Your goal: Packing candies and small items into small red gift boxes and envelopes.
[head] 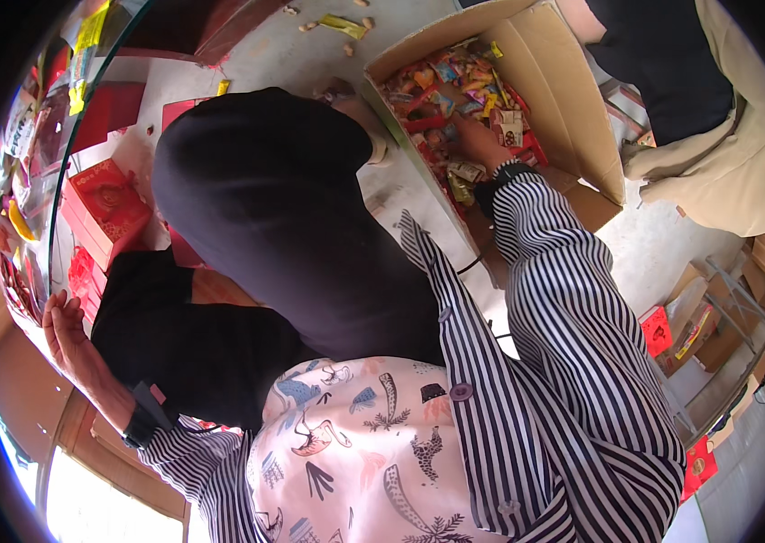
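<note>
My right hand (pixel 477 139) reaches down into a large open cardboard box (pixel 549 88) at the upper middle. Its fingers are among many small wrapped snacks (pixel 474 81); whether they grip anything is hard to tell. A red-and-white packet (pixel 510 127) lies beside that hand, and a gold packet (pixel 460 188) is near its wrist. Far to the left, my left hand (pixel 70 326) is raised with bent fingers, beside the edge of a glass-topped surface (pixel 60 197) that holds wrapped goods. Nothing shows clearly in that hand.
Red gift boxes (pixel 107 203) stand on the floor at left. Another person's clothed legs (pixel 722 170) are at the upper right, close to the cardboard box. Peanuts and a yellow wrapper (pixel 343 26) lie on the floor above. A metal-framed rack (pixel 735 298) stands at right.
</note>
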Motion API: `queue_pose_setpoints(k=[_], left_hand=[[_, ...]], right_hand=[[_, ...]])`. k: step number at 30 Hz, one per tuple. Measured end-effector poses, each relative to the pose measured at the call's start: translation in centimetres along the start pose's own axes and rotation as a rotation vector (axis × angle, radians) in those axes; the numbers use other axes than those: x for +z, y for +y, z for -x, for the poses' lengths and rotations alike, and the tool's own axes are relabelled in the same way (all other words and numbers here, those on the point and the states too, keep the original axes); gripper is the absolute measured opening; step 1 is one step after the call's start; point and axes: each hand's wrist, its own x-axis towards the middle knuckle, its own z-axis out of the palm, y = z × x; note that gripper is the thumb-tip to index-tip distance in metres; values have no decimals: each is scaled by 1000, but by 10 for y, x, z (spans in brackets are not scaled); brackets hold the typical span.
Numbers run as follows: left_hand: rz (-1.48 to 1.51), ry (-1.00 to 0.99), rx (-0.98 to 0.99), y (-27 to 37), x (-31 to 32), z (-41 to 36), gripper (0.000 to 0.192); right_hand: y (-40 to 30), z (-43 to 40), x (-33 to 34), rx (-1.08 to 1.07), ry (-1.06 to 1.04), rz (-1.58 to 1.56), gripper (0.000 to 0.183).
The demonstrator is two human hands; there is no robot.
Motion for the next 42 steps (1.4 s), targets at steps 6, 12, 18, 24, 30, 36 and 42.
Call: queue_pose_setpoints(k=[6, 12, 18, 24, 30, 36, 42], left_hand=[[-5, 1, 2, -1, -2, -2, 26], [-13, -10, -15, 1, -1, -3, 27], [-60, -15, -3, 4, 5, 4, 27], [-63, 74, -38, 2, 2, 1, 27], [-50, 21, -27, 0, -3, -1, 27], [-86, 63, -7, 2, 4, 4, 27], [-49, 35, -19, 4, 4, 2, 26]], right_hand=[[17, 15, -5, -35, -5, 223, 58], [11, -19, -10, -125, 162, -234, 79], [5, -28, -2, 99, 38, -82, 90], [9, 2, -2, 275, -274, -140, 80], [22, 23, 21, 149, 43, 14, 76], [10, 22, 45, 265, 29, 31, 85], [38, 27, 52, 86, 30, -155, 91]])
